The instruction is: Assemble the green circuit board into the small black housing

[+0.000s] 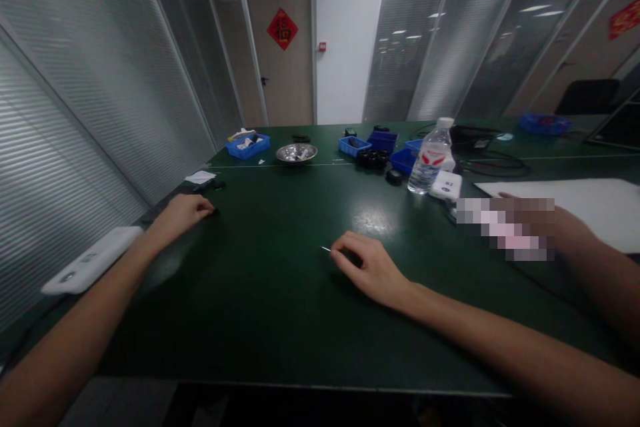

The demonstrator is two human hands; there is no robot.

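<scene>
My left hand [186, 212] rests at the left side of the green table, its fingertips pinched on a small black object [215, 211] whose kind I cannot make out. Near the middle of the table, my right hand [369, 268] lies with thumb and fingers pressed together. From that pinch sticks out a thin silver metal tip [325, 249], pointing left; the remainder is hidden by the fingers. Just beyond my left hand sit some small dark items [214, 185] and a white paper [200, 177].
A metal bowl [297, 154] and a blue basket [249, 146] stand at the back. A water bottle [431, 159], blue trays [403, 161] and a white box [445, 185] are right of centre. Another person's arm [575, 227] reaches in from the right. A white device [93, 260] lies left.
</scene>
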